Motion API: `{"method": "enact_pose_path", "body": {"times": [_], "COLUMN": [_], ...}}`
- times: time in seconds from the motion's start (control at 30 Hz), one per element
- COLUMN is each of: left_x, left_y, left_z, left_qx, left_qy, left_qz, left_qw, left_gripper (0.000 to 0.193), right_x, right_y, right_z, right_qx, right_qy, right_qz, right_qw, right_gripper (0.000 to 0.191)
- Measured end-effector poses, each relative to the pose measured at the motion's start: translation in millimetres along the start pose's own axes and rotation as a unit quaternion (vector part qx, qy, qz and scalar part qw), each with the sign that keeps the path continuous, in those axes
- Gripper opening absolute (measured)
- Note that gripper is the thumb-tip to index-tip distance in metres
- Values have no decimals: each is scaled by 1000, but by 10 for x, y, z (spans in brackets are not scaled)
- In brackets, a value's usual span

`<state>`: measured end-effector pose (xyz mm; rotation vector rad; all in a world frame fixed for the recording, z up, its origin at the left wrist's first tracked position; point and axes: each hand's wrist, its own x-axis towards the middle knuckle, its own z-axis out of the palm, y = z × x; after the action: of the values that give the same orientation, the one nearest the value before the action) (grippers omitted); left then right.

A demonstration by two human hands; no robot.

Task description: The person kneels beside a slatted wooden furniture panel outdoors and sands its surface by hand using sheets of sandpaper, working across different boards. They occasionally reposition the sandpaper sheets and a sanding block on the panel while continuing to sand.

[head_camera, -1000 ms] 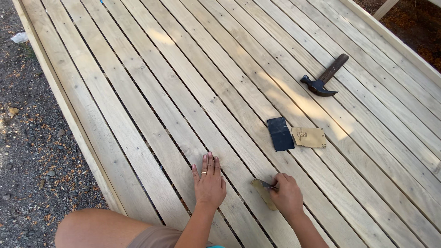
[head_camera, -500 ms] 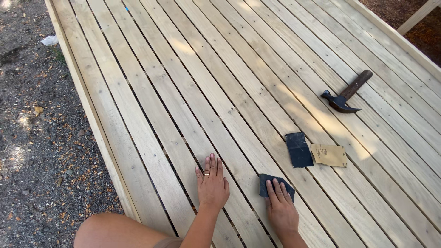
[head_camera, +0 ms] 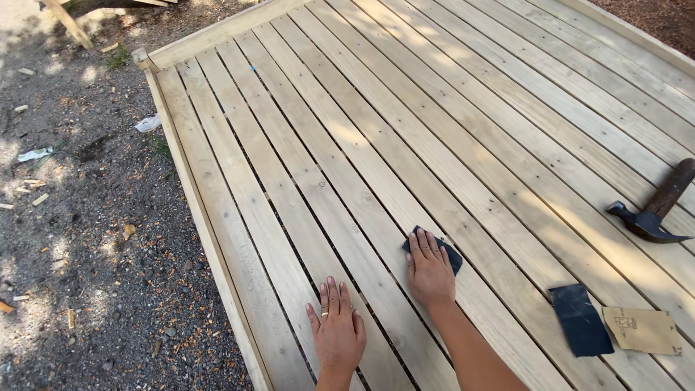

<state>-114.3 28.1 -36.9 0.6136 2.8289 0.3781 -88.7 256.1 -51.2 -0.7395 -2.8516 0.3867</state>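
Outdoor deck of pale wooden planks (head_camera: 463,123), narrow gaps between the boards, gravel ground with wood chips off its left edge. Right hand (head_camera: 430,269) lies flat, fingers spread slightly, pressing down on a dark, small sheet of sandpaper (head_camera: 450,255); only the sheet's corners show past the fingers and palm, so it is pinned under the hand rather than pinched. Left hand (head_camera: 337,327) rests palm-down and open on a plank nearer the deck's edge, holding nothing, a ring on one finger. The sheet under the right hand sits roughly mid-deck, a few boards in from the left border. Judgement on handling: it looks thin, light and floppy, gritty on one face, likely to curl or slide if pressed unevenly; flat palm pressure across its middle, or a fold gripped at the edge, seems the surest hold. Count: three sandpaper pieces in all, namely the one under the hand, a second dark rectangular sheet (head_camera: 580,319) lying loose to the right, and a tan sheet lying paper side up (head_camera: 643,330) touching or just beside that one. One dark-headed hammer with a brown handle (head_camera: 654,212) lies well apart toward the right edge. Two hands in view, both the person's own.
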Motion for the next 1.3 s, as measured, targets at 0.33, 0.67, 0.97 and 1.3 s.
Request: {"method": "enact_pose_path", "body": {"times": [0.33, 0.67, 0.97, 1.3], "left_x": [1409, 2089, 2259, 1757], "left_y": [-138, 149, 1118, 1702], "left_z": [-123, -297, 51, 404], "left_qx": [-3, 53, 59, 61], "left_qy": [12, -74, -105, -135], "left_qz": [180, 222, 430, 535], "left_qw": [984, 971, 895, 832], "left_gripper": [63, 68, 67, 62], "right_x": [-180, -347, -649, -929], "right_y": [51, -31, -181, -295], "right_z": [-47, -109, -305, -253], "right_qx": [-85, -73, -28, 53], "right_qy": [43, 9, -31, -54], "right_qz": [107, 125, 150, 164], "right_qw": [990, 989, 988, 984], "right_gripper": [69, 69, 69, 70]}}
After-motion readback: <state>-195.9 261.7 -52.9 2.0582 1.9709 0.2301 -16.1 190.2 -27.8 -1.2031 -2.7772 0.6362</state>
